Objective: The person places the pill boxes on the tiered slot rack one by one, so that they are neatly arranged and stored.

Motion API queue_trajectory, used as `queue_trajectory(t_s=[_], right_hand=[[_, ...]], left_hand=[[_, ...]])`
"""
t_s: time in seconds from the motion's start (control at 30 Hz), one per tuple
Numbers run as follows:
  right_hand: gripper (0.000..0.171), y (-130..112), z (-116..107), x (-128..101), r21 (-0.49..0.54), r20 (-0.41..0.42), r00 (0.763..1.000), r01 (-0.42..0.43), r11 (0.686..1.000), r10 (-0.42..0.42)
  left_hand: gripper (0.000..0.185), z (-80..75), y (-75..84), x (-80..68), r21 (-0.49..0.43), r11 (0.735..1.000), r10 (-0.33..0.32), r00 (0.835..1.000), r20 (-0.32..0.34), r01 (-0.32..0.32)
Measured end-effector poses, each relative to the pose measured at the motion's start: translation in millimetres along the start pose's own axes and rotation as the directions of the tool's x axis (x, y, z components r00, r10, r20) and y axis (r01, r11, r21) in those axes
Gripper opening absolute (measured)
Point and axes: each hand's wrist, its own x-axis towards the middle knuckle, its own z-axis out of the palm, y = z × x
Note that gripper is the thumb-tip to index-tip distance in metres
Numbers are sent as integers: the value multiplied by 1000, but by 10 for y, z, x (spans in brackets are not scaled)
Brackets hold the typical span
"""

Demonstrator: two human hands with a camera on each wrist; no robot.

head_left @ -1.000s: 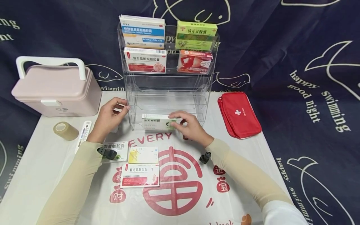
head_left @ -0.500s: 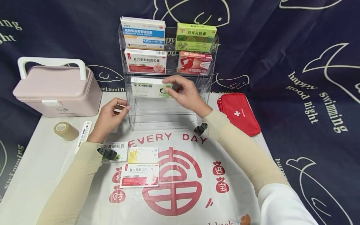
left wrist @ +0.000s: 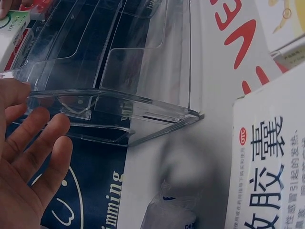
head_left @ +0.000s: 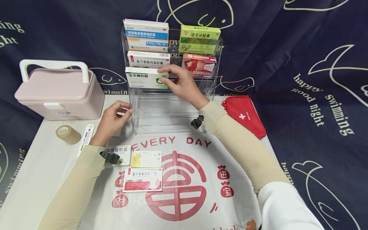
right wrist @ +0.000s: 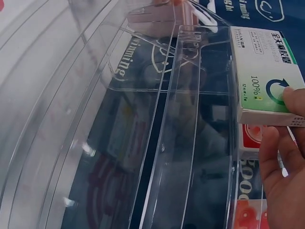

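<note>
A white and green medicine box is pinched at its right end by my right hand. The box stands upright at the left of the clear display rack, in front of the lower part of a white and red medicine box. In the right wrist view the thumb lies on the front of the held medicine box. My left hand is at the rack's left side, fingers loosely bent. In the left wrist view, my left hand has a fingertip at the rack's edge, the other fingers spread.
Higher on the rack stand a blue-white box, a green box and a red box. Boxes lie on the table, including a red-white one. A pink case, tape roll, thermometer and red pouch flank the rack.
My right hand has lifted the white and green medicine box from the rack's bottom tier, up and slightly left, to just below the white and red box's top. My left hand stays in place.
</note>
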Motion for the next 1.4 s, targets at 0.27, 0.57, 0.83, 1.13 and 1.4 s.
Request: queue_trajectory(t_s=[0.27,0.57,0.83,1.13,1.4], right_hand=[[24,210,13,12,-24,15,1000,-17,1000,18],[25,262,85,-31,-91,52,999,20,996,-16],[25,299,109,-44,-117,40,999,17,993,-13],[26,328,140,-66,-124,69,998,8,992,0],[26,345,153,-84,-152,91,996,-11,988,25]], left_hand=[[23,-1,-5,-11,-2,1000,-12,1000,-1,12],[23,9,-16,-6,-9,1000,-16,1000,2,16],[23,9,-17,0,-9,1000,-13,1000,4,13],[24,4,-19,-4,-10,1000,-15,1000,4,15],[24,5,-30,-6,-3,1000,-9,1000,2,9]])
